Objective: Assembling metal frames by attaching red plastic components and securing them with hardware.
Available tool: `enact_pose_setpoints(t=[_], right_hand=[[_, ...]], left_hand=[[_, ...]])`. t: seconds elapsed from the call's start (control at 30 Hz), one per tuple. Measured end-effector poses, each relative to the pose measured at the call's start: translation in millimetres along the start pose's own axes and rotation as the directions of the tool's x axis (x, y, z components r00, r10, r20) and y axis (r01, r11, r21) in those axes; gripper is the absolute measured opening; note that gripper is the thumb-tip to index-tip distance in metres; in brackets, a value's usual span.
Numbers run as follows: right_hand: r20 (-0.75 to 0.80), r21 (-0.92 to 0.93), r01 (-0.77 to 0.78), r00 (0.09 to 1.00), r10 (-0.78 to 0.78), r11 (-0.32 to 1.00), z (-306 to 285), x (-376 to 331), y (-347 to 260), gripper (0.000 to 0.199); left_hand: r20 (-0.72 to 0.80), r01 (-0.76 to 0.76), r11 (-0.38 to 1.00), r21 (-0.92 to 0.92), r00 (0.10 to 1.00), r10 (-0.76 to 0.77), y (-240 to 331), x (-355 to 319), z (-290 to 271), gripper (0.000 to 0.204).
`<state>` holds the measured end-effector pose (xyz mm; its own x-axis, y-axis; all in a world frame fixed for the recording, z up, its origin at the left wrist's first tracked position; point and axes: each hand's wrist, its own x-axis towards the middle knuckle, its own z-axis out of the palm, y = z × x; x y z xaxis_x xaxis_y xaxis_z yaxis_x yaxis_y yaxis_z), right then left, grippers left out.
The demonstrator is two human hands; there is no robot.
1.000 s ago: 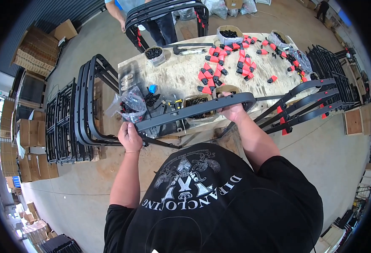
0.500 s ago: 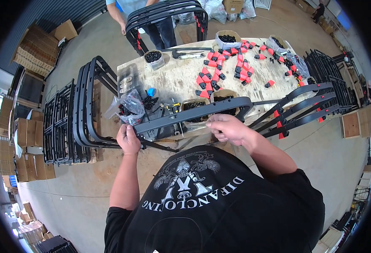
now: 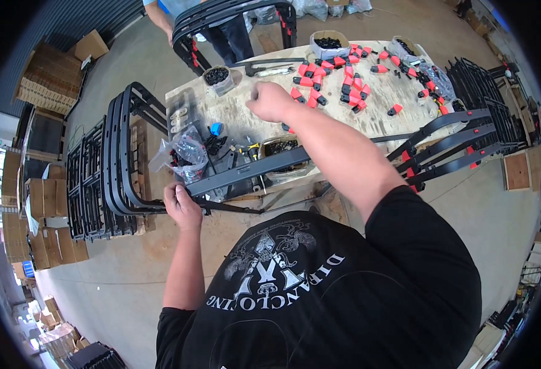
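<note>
My left hand is closed around the near end of a black metal frame, which lies across the front edge of the worktop and runs out to the right in three curved bars. My right hand is out over the middle of the worktop, fingers curled into a loose fist; I cannot tell whether anything is inside it. Just beyond it lie scattered red-and-black caps. A clear bag of black parts sits near my left hand, and a small blue piece lies beside it. More black frames lean stacked to the left of the worktop. Across from me, another person holds a frame.
</note>
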<state>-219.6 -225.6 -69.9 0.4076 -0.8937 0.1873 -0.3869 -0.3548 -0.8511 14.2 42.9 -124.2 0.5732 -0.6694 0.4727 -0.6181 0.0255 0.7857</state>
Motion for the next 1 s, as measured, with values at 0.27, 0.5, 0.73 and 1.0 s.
enact_pose_setpoints(t=[0.27, 0.5, 0.73, 1.0], right_hand=[[0.292, -0.115, -0.021, 0.955, 0.054, 0.993, 17, 1, 2, 0.03], [0.448, -0.193, 0.021, 0.891, 0.07, 0.981, 14, -4, 3, 0.028], [0.522, -0.185, 0.011, 0.848, 0.089, 0.983, 11, -5, 17, 0.027], [0.562, -0.198, 0.014, 0.821, 0.102, 0.98, 12, -3, 12, 0.026]], left_hand=[[0.383, -0.019, 1.0, -0.022, 0.923, 0.026, 34, -96, -3, 0.009], [0.864, -0.066, 0.997, 0.044, 0.504, -0.005, 13, -46, 145, 0.03], [0.929, -0.193, 0.916, 0.351, -0.048, -0.366, 79, 7, 267, 0.04], [0.949, -0.147, 0.942, 0.302, -0.05, -0.312, 137, -93, 365, 0.039]])
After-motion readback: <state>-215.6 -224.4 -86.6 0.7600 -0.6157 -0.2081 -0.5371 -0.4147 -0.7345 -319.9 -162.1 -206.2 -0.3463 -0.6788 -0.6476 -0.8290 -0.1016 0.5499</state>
